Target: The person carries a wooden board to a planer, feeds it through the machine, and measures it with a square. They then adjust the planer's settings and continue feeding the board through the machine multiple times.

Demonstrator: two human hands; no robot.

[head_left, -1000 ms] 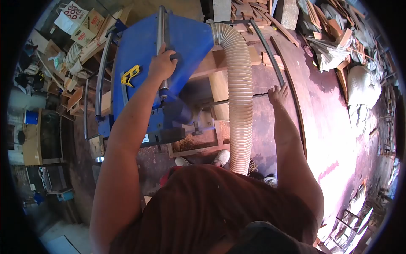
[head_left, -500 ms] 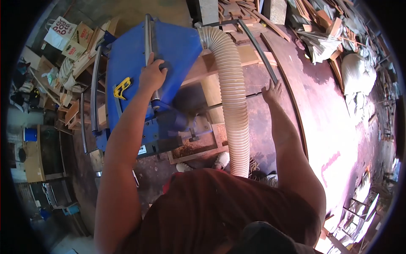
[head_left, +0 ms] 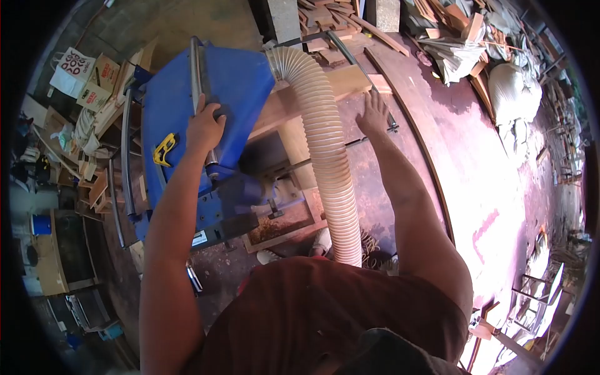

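Note:
My left hand [head_left: 205,129] rests on a metal roller [head_left: 199,75] along the top of a blue thickness planer [head_left: 240,78]. Its index finger lies along the roller and the thumb is spread to the right. My right hand [head_left: 374,115] is open, its fingers stretched out close to the end of a wooden board [head_left: 345,81] that sticks out of the machine's right side. A metal side frame [head_left: 345,53] passes behind those fingertips. A yellow tool-like piece [head_left: 164,150] lies on the blue cover, left of my left hand.
A ribbed dust hose [head_left: 328,137] curves down from the machine between my arms. Wood shavings [head_left: 278,231] lie below in a wooden frame. Offcuts [head_left: 328,19] are heaped behind, with white sacks [head_left: 514,94] to the right. Cardboard boxes [head_left: 100,81] stand at left.
My right hand has left the metal side frame's near end and moved up and left to the board's end. My left hand stays on the roller. The view has shifted slightly.

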